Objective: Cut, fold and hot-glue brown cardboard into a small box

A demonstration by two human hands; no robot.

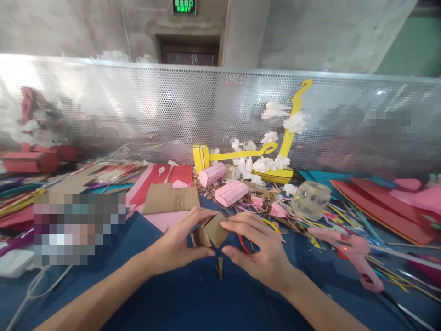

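Note:
A small folded piece of brown cardboard is held up between my two hands at the middle of the blue table. My left hand grips its left side, fingers along the top and thumb below. On the right, my right hand has its fingertips on the upper edge, with the thumb lower down and curled toward it. A narrow cardboard strip shows just below the piece. Behind my right fingers, a red loop is partly hidden, so I cannot tell what it belongs to.
Two pink prism-shaped blocks and a flat cardboard sheet lie just beyond my hands. A pink glue gun rests at the right beside a clear tape roll. Yellow models with white fluff stand before a perforated metal screen.

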